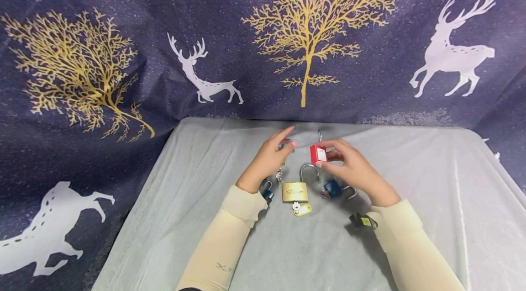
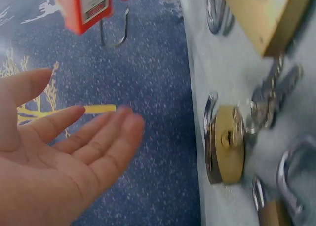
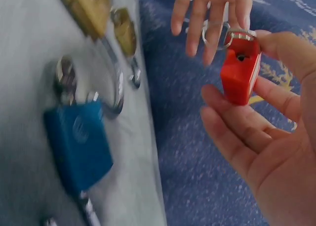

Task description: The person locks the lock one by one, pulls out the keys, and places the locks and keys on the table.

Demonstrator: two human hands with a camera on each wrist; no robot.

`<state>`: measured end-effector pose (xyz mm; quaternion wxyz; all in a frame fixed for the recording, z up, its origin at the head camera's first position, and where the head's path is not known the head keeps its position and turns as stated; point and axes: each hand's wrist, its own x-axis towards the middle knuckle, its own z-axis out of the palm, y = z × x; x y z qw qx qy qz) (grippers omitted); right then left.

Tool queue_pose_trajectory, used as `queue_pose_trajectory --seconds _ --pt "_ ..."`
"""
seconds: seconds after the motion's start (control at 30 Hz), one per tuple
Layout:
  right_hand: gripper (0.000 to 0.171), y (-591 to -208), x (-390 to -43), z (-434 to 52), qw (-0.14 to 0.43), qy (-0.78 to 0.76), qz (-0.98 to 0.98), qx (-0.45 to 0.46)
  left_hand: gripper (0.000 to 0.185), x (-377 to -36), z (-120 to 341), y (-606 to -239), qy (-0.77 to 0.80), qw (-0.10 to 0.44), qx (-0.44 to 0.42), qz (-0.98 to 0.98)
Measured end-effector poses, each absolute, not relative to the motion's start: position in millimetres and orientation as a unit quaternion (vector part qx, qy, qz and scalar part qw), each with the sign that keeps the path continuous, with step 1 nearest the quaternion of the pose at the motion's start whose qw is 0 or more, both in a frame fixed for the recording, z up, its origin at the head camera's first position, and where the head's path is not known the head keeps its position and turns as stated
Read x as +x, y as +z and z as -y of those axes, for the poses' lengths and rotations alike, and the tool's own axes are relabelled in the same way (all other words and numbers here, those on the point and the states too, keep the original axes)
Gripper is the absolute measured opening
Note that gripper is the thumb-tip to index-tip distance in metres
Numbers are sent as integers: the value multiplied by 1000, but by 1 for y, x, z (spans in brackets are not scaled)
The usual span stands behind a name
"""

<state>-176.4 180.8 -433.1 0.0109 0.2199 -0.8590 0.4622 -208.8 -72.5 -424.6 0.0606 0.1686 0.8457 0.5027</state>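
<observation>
My right hand (image 1: 349, 165) holds a red padlock (image 1: 318, 154) above the cloth, its thumb and fingers on the sides of the body. The padlock's shackle stands open, and a key with a ring (image 3: 217, 36) sits at its keyhole end in the right wrist view. My left hand (image 1: 267, 156) hovers to the left of it, fingers extended and palm bare in the left wrist view. Below and between the hands lies a large brass padlock (image 1: 295, 193), shackle open, with a key and a yellow tag (image 1: 303, 210). A smaller brass padlock (image 2: 229, 142) is partly behind my left hand.
A blue padlock (image 1: 332, 188) with an open shackle lies below my right hand. A small dark blue padlock (image 1: 268, 193) is by the left wrist, and a black padlock (image 1: 363, 221) by the right sleeve. Behind the grey cloth (image 1: 197, 145) hangs a patterned curtain (image 1: 267, 81).
</observation>
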Motion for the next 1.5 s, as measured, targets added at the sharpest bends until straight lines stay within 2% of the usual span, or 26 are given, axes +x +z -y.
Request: queue_pose_trajectory --seconds 0.23,0.47,0.6,1.0,1.5 --pt "48 -420 -169 -174 -54 551 795 248 48 -208 66 -423 548 82 170 -815" --pt "48 -410 -158 -167 -112 598 739 288 46 -207 66 -422 622 131 175 -752" --pt "48 -409 -156 -166 -130 622 713 297 43 -206 66 -422 634 136 188 -738" --pt "53 -409 -159 -171 -121 613 723 294 29 -206 68 -418 668 139 140 -717" --pt "65 -414 -163 -171 -102 617 735 264 32 -203 67 -410 716 131 125 -675"
